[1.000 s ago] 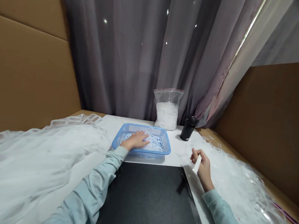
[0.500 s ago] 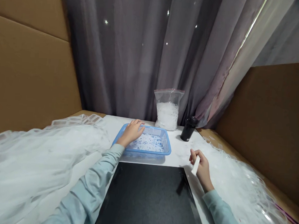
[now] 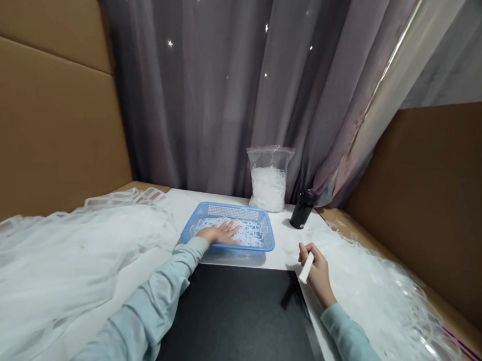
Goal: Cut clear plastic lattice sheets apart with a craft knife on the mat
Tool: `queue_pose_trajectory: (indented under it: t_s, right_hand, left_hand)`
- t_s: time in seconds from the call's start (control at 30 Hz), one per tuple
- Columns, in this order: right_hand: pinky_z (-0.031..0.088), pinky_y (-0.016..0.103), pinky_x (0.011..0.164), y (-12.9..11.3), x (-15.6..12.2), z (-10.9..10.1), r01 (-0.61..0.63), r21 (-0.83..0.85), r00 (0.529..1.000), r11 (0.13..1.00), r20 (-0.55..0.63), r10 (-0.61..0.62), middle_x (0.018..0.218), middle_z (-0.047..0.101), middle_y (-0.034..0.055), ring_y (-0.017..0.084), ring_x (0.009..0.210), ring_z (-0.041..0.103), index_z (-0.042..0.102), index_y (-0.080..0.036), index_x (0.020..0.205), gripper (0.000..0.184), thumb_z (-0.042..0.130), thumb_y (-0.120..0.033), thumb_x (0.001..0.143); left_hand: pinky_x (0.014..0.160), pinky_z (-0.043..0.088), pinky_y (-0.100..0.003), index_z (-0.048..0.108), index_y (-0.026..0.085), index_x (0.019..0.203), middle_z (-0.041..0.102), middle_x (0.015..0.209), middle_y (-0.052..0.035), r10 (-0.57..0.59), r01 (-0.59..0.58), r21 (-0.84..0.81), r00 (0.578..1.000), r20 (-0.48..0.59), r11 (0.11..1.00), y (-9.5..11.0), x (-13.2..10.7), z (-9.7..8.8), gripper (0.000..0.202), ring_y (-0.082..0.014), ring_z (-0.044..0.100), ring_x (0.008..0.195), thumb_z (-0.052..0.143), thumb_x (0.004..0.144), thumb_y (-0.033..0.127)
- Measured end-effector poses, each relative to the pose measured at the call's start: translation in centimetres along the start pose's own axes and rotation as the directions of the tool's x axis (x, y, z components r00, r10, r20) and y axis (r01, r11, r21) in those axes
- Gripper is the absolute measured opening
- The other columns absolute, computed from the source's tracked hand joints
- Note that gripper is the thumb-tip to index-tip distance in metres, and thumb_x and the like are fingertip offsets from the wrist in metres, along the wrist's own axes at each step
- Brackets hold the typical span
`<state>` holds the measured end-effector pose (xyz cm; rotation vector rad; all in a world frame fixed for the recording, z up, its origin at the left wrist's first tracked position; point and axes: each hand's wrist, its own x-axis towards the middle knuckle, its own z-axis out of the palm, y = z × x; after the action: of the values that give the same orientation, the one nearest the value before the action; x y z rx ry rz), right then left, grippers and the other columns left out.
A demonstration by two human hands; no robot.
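Two bare hands are working over a white tabletop (image 3: 286, 244), both arms in pale blue sleeves (image 3: 144, 317). Left hand (image 3: 219, 233) lying open and palm-down, fingers spread apart, pressing on a tangle of white plastic strips (image 3: 248, 233) inside one blue plastic basket (image 3: 229, 208). Right hand (image 3: 315, 271) curling together, clamping one white strip (image 3: 306, 267) in its fingers, hovering over the tabletop, well apart from the basket. Standing behind the basket: one zip-top plastic bag (image 3: 268, 178) packed with more white strips, and one black bottle (image 3: 303, 208) just beside it, carrying a small pale mark too small to read. Lying directly in front of the basket, between both arms: one black board (image 3: 239, 323). Spreading along either side: one heap of white netting (image 3: 53, 266) on the left, another heap (image 3: 382, 278) on the right. Rising around everything: two cardboard walls (image 3: 43, 106) (image 3: 431, 177) and one grey star-dotted curtain (image 3: 198, 89).
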<state>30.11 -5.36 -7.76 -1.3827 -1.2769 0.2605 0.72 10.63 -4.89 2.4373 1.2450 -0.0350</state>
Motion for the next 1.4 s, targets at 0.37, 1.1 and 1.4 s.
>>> queue_pose_trajectory:
  t_s: [0.37, 1.1, 1.4]
  right_hand:
    - [0.05, 0.032, 0.074, -5.1, 0.9, 4.9, 0.275, -0.112, 0.933, 0.955, 0.272, -0.237, 0.082, 0.064, 0.0022, 0.017, 0.077, 0.061, 0.059, -0.019, 0.082, 0.043, 0.047, -0.055, 0.102]
    - [0.05, 0.052, 0.102, -4.7, 7.1, 18.2, 0.355, -0.503, 0.848, 0.788, 0.528, -0.045, 0.136, 0.057, 0.0106, 0.028, 0.121, 0.058, 0.057, -0.019, 0.133, 0.038, 0.063, -0.034, 0.099]
    - [0.05, 0.051, 0.101, -4.6, 7.0, 17.9, 0.381, -0.505, 0.848, 0.774, 0.525, -0.075, 0.136, 0.057, 0.0105, 0.027, 0.12, 0.059, 0.058, -0.019, 0.132, 0.036, 0.062, -0.033, 0.099]
  left_hand:
    - [0.103, 0.047, -0.055, 0.053, 0.02, 0.136, 0.05, 0.143, -0.0122, -0.052, 0.049, 0.078, 0.998, 0.037, 0.996, 0.9, -0.2, -0.1, 0.046, -0.03, 0.054, 0.125, 0.063, 0.096, 0.039]
    - [0.107, 0.043, -0.057, 0.053, 0.021, 0.138, 0.047, 0.147, -0.0118, -0.088, 0.087, 0.055, 0.996, 0.018, 0.995, 1.9, -2.3, -1.2, 0.047, -0.0317, 0.05, 0.13, 0.063, 0.096, 0.039]
    - [0.109, 0.04, -0.06, 0.049, 0.021, 0.142, 0.043, 0.151, -0.0124, -0.077, 0.075, 0.078, 0.997, 0.025, 0.994, 1.9, -2.5, -1.0, 0.052, -0.0335, 0.046, 0.134, 0.063, 0.095, 0.041]
